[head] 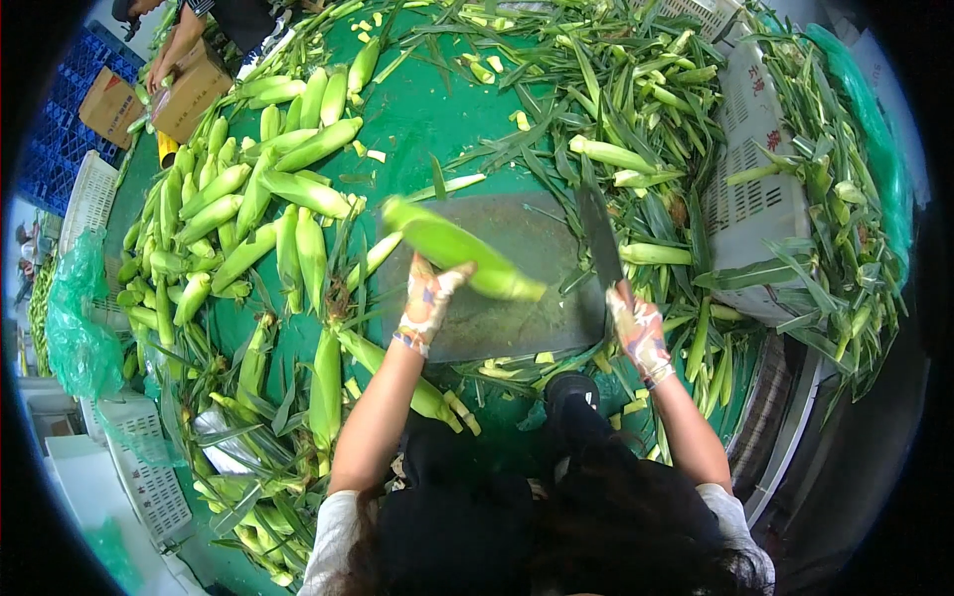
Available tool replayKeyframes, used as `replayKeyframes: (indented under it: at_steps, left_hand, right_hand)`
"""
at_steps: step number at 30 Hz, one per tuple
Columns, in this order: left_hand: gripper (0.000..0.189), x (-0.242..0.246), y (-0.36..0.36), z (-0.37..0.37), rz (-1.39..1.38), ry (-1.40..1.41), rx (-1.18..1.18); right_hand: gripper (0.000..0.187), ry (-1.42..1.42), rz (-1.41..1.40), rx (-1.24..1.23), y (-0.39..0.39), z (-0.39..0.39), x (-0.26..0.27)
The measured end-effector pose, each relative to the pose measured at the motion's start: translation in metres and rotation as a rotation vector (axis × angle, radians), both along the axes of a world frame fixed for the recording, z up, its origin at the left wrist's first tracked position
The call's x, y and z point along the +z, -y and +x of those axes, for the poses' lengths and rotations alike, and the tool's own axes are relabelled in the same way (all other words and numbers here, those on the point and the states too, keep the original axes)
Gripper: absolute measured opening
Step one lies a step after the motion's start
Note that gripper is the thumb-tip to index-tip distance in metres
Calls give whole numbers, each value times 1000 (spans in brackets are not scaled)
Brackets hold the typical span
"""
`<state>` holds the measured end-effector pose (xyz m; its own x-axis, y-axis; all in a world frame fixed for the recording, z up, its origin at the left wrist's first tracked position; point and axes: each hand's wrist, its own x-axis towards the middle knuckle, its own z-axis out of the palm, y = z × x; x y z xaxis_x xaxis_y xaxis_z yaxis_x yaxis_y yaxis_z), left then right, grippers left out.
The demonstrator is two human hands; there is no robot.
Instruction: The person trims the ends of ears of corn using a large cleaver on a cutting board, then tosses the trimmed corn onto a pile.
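My left hand (430, 296), in a patterned glove, grips an ear of corn in its green husk (466, 253). The ear is blurred and held over a dark cutting board (514, 328), its pale stem end pointing right. In my gloved right hand (638, 331) is a large dark-bladed knife (598, 223), its blade pointing up and away from me along the board's right edge. Knife and ear are apart. A slim pale green stalk (376, 259) lies at the board's left edge.
Husked-on corn ears (216, 212) are heaped at the left. Stripped leaves and stalks (656, 97) pile up at the right, against a grey plastic crate (760, 179). Another person's hand (160, 73) is at a cardboard box (192, 93), upper left. Cut stem pieces litter the green floor (417, 104).
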<state>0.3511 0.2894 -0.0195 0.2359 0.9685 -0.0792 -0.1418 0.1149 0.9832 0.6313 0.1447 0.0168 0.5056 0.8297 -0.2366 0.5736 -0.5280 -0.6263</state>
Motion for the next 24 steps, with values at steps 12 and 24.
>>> replayKeyframes:
  at_steps: [12, 24]
  left_hand:
    - [51, -83, 32, -62, -396, 568, 80]
    - [61, -4, 53, -77, -75, 260, -66]
  right_hand:
    - [25, 70, 97, 83, -15, -90, -32]
    - [73, -80, 112, 145, -33, -73, -18]
